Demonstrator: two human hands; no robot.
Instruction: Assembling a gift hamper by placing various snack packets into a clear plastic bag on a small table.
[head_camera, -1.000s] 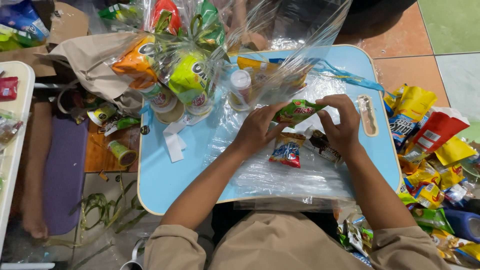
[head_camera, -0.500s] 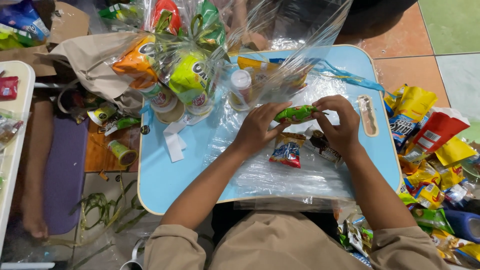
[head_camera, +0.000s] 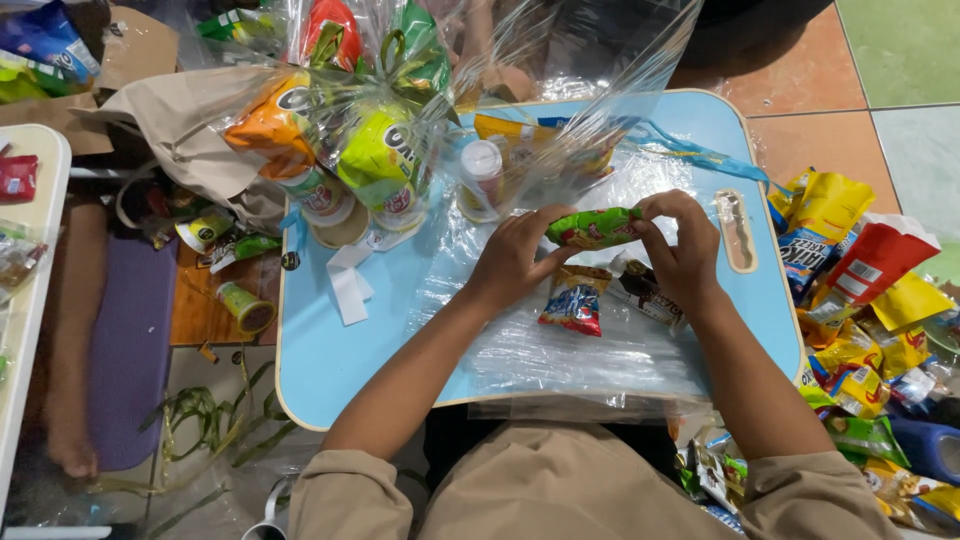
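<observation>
Both the left hand (head_camera: 515, 255) and right hand (head_camera: 680, 245) are pinching a green snack packet (head_camera: 592, 227) between fingertips, while two packets (head_camera: 575, 300) are lying unwrapped just below on clear cellophane (head_camera: 560, 350), one wrapped bundle (head_camera: 350, 130) done beyond.

blue lap table (head_camera: 320, 360) | clear cellophane sheet (head_camera: 560, 350) | snack packets (head_camera: 573, 305)

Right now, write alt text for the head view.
Both hands, left hand and right hand, hold a small green snack packet above clear cellophane sheet spread on a light blue lap table. A red-and-blue snack packet lies beneath.
</observation>
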